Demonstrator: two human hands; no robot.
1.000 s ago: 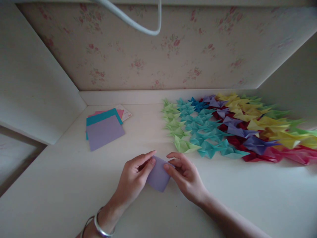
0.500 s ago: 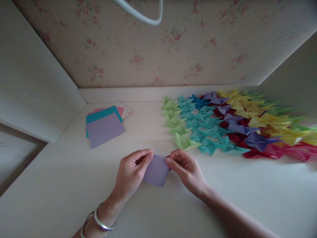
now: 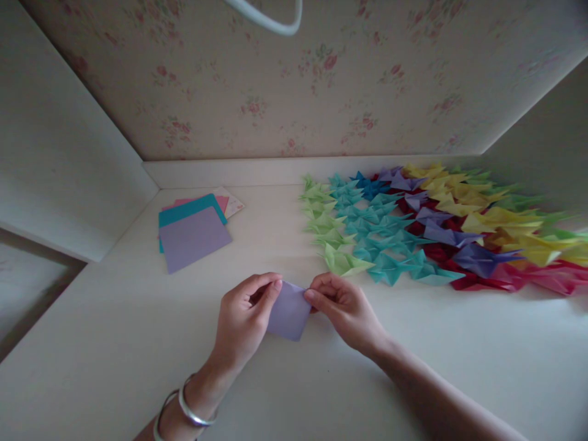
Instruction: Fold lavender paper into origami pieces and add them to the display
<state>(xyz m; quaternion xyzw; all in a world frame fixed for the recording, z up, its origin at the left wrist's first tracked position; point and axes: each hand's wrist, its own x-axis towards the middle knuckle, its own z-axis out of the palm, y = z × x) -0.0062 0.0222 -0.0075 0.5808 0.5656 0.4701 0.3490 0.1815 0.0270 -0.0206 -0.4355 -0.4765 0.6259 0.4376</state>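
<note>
A small purple piece of origami paper (image 3: 288, 312), roughly square, is held up over the white desk (image 3: 294, 392) between both hands. My left hand (image 3: 243, 318) pinches its upper left corner between thumb and forefinger. At the upper right corner, the thumb and curled fingers of my right hand (image 3: 345, 313) grip it. The fingers behind the sheet are partly hidden, and I cannot tell how many layers it has. Two silver bangles circle my left wrist.
To the left lies a stack of paper sheets, with a purple sheet (image 3: 196, 240) over a teal sheet (image 3: 193, 208) and pink ones. Rows of folded paper cranes (image 3: 386, 229) in many colours cover the back right. A white cable (image 3: 271, 23) hangs before the floral wall.
The purple paper has turned from a slant to nearly level, and both hands have shifted to pinch its upper corners. The camera view has tilted slightly upward.
</note>
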